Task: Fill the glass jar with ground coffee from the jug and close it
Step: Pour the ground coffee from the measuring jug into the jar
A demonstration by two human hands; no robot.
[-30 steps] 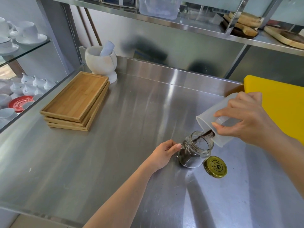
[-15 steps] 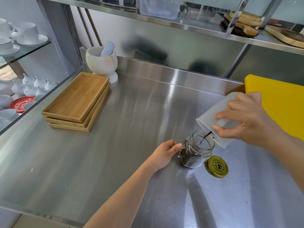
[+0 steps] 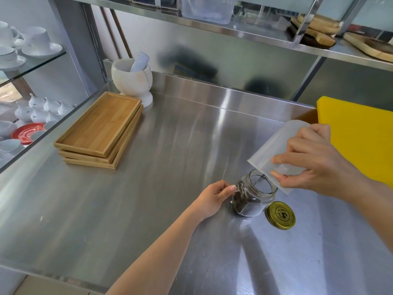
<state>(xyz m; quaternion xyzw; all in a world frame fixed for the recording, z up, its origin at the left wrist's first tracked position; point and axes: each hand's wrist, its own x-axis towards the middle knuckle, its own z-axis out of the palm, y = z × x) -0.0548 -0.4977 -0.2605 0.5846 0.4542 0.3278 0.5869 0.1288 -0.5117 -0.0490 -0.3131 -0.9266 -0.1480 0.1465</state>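
Note:
A small glass jar (image 3: 253, 199) stands open on the steel counter (image 3: 170, 167), holding dark ground coffee. My left hand (image 3: 214, 195) grips its left side. My right hand (image 3: 314, 165) holds a translucent plastic jug (image 3: 276, 147) tipped steeply, its rim just over the jar's mouth. Only a thin dark trace of coffee shows at the rim. The gold lid (image 3: 280, 215) lies flat on the counter, just right of the jar.
A stack of wooden trays (image 3: 100, 128) and a white mortar with pestle (image 3: 133, 80) sit at the back left. A yellow cutting board (image 3: 361, 133) lies at the right. Cups and saucers fill glass shelves (image 3: 32, 64) on the left. A steel shelf (image 3: 255, 33) hangs overhead.
The coffee stream from the jug has thinned to almost nothing, and the jug is tipped more steeply. My left hand stays on the jar.

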